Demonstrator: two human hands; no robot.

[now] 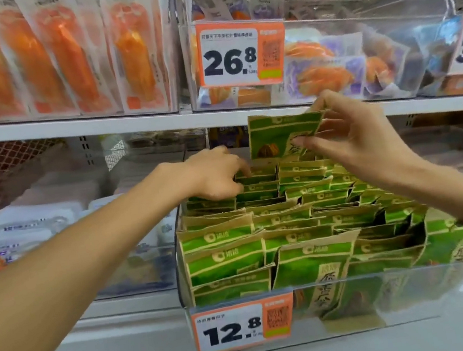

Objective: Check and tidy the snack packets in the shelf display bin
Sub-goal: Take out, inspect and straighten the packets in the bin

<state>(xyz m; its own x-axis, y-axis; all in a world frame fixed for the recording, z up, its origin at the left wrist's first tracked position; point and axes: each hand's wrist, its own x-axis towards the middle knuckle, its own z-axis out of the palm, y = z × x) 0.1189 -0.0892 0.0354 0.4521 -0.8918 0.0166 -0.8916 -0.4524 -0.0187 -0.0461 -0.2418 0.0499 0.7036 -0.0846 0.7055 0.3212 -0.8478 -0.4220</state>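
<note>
A clear plastic display bin on the lower shelf holds several rows of green and tan snack packets standing on edge. My right hand pinches one green packet by its top corner and holds it up above the back rows. My left hand reaches into the back left of the bin, its curled fingers pressing among the packet tops there. An orange and white price tag reading 12.8 is fixed to the bin's front wall.
A white shelf edge runs just above my hands. Above it stand orange snack packs and a clear bin with a 26.8 price tag. White packs lie left of the green bin.
</note>
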